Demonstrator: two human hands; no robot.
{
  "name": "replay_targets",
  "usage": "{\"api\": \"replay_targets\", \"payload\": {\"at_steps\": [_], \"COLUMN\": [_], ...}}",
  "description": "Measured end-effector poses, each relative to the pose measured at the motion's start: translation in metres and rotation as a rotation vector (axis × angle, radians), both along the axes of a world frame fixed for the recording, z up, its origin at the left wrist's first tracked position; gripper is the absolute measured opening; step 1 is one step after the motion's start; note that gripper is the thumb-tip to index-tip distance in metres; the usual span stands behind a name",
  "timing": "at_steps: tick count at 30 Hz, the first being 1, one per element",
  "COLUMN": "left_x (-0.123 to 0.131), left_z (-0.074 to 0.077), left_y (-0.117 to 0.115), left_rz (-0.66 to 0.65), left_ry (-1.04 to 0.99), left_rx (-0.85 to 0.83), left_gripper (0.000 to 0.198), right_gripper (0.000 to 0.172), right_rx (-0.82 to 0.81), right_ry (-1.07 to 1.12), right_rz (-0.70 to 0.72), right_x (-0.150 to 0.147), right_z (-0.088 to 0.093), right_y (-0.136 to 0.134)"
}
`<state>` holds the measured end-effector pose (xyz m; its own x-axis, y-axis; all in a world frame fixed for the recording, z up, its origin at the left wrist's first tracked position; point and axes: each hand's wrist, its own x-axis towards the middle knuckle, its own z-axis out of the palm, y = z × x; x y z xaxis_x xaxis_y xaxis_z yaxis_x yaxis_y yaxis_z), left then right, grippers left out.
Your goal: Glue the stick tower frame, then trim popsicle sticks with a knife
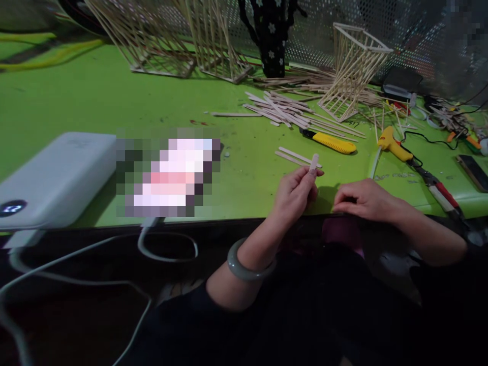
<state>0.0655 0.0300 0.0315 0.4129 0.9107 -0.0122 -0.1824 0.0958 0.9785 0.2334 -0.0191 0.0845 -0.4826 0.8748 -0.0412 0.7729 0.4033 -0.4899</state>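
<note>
My left hand (293, 192) is closed around a flat wooden craft stick (314, 161), its rounded end showing above the thumb. Just beyond that hand, two more craft sticks (295, 154) lie side by side on the green table (244, 188). At the table's front edge rests my right hand (366, 199), its fingers curled in and thumb against them; whether anything is inside is hidden. A yellow utility knife (333, 143) lies past the hands. To the right is a yellow glue gun (394, 146) with its stick pointing toward me.
A pile of craft sticks (278, 109) lies behind the knife. Twisted stick frames (354, 76) stand at the back beside a dark flowered object (272, 38). Pliers (442, 190) and a phone (473, 173) are rightward. Leftward sit a white power bank (64, 178), a blurred bright-screened device (171, 175) and cables.
</note>
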Motion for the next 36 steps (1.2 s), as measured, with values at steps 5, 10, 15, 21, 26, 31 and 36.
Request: {"api": "replay_targets", "payload": {"at_steps": [5, 10, 15, 21, 26, 31, 36], "left_x": [-0.001, 0.000, 0.000, -0.001, 0.000, 0.001, 0.001], "left_z": [0.000, -0.004, -0.004, 0.003, 0.002, 0.000, 0.000], "left_y": [0.000, 0.000, -0.001, -0.003, -0.003, -0.001, 0.000], "left_rz": [-0.010, -0.044, -0.086, -0.133, -0.122, -0.106, -0.078], "left_ry": [0.024, 0.057, 0.157, 0.249, 0.231, 0.261, 0.282], "left_rx": [0.030, 0.086, 0.184, 0.218, 0.200, 0.221, 0.198], "left_gripper": [0.022, 0.023, 0.027, 0.024, 0.021, 0.022, 0.023], "right_gripper": [0.024, 0.025, 0.023, 0.021, 0.027, 0.031, 0.032], "right_rx": [-0.017, 0.239, 0.274, 0.180, 0.334, 0.431, 0.361], "right_ry": [-0.168, -0.097, 0.012, -0.086, -0.435, -0.438, -0.365], "right_rz": [0.119, -0.212, -0.308, -0.217, -0.236, -0.182, -0.257], "right_x": [-0.002, -0.006, -0.008, -0.005, -0.013, -0.015, -0.012], "right_z": [-0.002, 0.002, 0.005, 0.013, 0.011, -0.002, -0.007], "right_y": [-0.005, 0.013, 0.037, 0.040, 0.031, 0.035, 0.041]}}
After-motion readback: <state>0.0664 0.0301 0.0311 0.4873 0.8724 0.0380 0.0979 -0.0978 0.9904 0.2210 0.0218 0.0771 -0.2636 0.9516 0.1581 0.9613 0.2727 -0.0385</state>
